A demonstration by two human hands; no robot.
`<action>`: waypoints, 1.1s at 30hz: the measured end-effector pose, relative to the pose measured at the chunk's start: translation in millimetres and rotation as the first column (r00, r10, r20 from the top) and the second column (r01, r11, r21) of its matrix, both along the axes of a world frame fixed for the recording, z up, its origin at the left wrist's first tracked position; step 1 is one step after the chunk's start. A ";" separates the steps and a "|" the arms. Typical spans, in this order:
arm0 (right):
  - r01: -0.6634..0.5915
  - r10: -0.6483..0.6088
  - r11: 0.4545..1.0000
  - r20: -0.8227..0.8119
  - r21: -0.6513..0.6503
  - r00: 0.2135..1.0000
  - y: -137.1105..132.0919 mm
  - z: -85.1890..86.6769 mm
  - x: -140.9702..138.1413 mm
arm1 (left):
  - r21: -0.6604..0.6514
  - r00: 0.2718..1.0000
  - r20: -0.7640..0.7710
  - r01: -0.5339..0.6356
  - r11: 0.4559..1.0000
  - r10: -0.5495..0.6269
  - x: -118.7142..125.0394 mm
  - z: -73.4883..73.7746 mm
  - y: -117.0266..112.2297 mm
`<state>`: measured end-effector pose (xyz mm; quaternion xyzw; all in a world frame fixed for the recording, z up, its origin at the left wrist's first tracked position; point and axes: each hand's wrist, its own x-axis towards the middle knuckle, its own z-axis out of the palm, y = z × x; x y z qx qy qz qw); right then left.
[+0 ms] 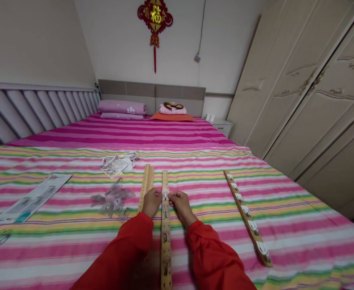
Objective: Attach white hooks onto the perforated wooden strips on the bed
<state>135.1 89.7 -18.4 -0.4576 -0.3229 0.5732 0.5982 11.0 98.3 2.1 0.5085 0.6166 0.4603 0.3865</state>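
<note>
two hands were right in at the middle of the bed, and what a tight little pinch it was! the left hand [152, 202] sat curled closed against the near side of a wooden strip [165, 241], while the right hand [180, 205] came in from the other side, its fingers shut on a small pale piece [165, 196] at the strip's face, too small to make out exactly. the strip lay flat on the bed, running from beyond the hands back toward the person, with small fittings dotted along it nearer the body. it looked light and stiff, a slim slat unlikely to flex, and its long bare edges looked like the best place to take hold. just ahead of the left hand, a second wooden strip [145, 187] lay tilted away, and off to the right of the hands a third strip [248, 217] sat on a slant, carrying a row of white-backed hooks. left of the hands, a heap of clear plastic hooks [112, 199], with a printed packaging sheet [30, 199] further out and a plastic bag [119, 164] up ahead. the striped bedsheet [300, 241] spread all around, with pillows [121, 108] at the headboard [152, 94] far ahead and a tall cream wardrobe [309, 88] well off to the right!
</note>
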 end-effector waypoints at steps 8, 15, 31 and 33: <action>0.013 -0.013 1.000 -0.005 -0.010 1.000 1.6 -5.5 -1.9 | -0.010 0.987 -0.162 -0.021 1.000 0.019 1.6 -4.3 2.1; 0.017 -0.016 1.000 0.002 -0.011 1.000 4.7 -11.3 -2.2 | -0.018 0.959 -0.281 -0.031 0.999 0.024 2.5 -9.1 3.7; -0.202 -0.014 0.942 0.634 0.267 0.773 8.1 -28.8 5.0 | -0.030 0.760 -0.601 0.289 0.957 -0.248 -0.2 -8.3 -3.4; -0.247 0.003 0.937 0.701 0.247 0.713 9.5 -28.3 6.0 | -0.052 0.730 -0.627 0.310 0.949 -0.273 0.5 -7.4 -5.0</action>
